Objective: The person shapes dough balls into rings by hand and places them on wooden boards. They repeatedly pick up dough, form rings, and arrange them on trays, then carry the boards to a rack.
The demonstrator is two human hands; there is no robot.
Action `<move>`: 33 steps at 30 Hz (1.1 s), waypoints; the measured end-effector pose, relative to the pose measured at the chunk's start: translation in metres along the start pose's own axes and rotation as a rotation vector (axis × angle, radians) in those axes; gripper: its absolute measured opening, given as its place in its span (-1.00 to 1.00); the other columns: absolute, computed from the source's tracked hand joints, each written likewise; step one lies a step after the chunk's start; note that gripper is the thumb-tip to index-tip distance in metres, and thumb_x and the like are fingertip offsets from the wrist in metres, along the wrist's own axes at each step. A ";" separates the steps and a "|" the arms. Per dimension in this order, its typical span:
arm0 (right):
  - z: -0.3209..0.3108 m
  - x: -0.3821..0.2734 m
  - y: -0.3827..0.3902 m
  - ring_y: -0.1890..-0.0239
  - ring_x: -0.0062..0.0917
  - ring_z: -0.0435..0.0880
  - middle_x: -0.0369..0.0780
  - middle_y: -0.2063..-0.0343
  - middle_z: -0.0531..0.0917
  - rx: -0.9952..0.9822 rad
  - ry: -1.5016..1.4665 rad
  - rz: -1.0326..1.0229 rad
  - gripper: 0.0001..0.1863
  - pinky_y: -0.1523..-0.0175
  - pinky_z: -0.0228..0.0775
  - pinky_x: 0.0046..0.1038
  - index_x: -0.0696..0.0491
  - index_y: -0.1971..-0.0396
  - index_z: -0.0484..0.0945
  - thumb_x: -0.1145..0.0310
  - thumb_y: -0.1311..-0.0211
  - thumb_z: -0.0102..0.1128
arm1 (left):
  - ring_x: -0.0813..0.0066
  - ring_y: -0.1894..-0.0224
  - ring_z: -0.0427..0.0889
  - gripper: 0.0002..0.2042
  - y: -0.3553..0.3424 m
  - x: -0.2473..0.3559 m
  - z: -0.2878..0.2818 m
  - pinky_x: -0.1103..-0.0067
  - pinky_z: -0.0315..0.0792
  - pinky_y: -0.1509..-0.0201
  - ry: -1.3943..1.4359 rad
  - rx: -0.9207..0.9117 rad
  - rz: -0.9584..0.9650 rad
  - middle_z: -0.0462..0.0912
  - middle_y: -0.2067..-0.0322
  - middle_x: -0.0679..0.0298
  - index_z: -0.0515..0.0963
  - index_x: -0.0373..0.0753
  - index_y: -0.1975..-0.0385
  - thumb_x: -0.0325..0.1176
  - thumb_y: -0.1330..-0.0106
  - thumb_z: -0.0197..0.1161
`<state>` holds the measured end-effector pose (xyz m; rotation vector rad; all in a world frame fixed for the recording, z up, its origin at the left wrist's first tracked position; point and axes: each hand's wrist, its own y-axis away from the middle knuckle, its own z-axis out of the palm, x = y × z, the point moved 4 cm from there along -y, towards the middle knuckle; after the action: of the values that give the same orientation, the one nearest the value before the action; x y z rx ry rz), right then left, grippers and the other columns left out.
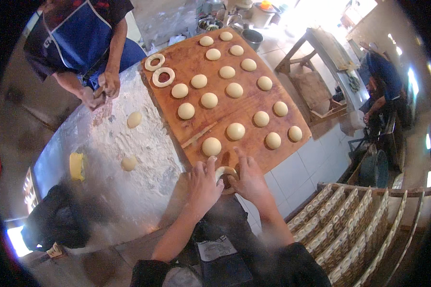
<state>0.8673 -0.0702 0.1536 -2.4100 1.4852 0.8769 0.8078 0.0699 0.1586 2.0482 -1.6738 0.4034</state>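
At the near edge of the wooden board (pixel 244 107), my left hand (pixel 203 186) and my right hand (pixel 249 182) both grip a ring of pale dough (pixel 226 171), thumbs at its hole. Several smooth dough balls (pixel 234 90) are spread over the board; one (pixel 211 146) sits just beyond my left fingertips. Two shaped rings (pixel 163 77) lie at the board's far left corner. Left of the board, the metal tabletop (pixel 67 143) is coated with flour (pixel 139 138) and holds dough balls (pixel 134 119) and a yellow object (pixel 76 166).
A co-worker (pixel 76 43) in a blue apron works with both hands at the upper left. Another person (pixel 383 81) bends beside a bench (pixel 340 62) at right. Racks of dough rings (pixel 349 220) stand at lower right. A black bundle (pixel 52 215) is at lower left, metal pots (pixel 251 38) behind the board.
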 end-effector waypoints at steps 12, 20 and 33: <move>-0.031 0.031 -0.040 0.15 0.03 0.51 0.13 0.20 0.50 0.079 -0.179 0.161 -0.46 0.02 0.37 -0.08 0.21 -0.02 0.35 0.15 -0.16 0.22 | -0.11 0.02 0.43 -0.51 -0.047 -0.023 -0.018 0.15 0.35 -0.07 -0.036 0.205 -0.056 0.41 0.09 -0.05 0.31 -0.26 -0.09 -0.13 -0.25 0.18; -0.003 0.013 -0.115 0.13 0.00 0.56 0.15 0.28 0.58 0.096 0.110 0.029 -0.49 0.00 0.38 -0.09 0.22 0.18 0.42 0.07 -0.10 0.24 | 0.04 0.07 0.49 -0.69 -0.065 -0.036 0.008 0.28 0.40 -0.02 0.312 -0.008 0.329 0.49 0.19 0.00 0.38 -0.31 0.17 -0.27 -0.20 0.22; 0.142 -0.177 -0.129 0.11 -0.22 0.57 -0.10 0.27 0.61 -0.016 0.154 -0.549 -0.70 0.00 0.41 -0.23 0.02 0.16 0.58 0.23 -0.11 0.24 | 0.00 0.16 0.58 -0.65 0.050 -0.225 -0.049 0.20 0.44 0.04 0.093 0.503 0.081 0.53 0.20 -0.02 0.46 -0.22 0.03 -0.43 -0.14 0.22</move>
<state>0.8649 0.1886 0.1190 -2.7323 0.7710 0.5874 0.7135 0.2771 0.0961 2.2591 -1.7288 1.0182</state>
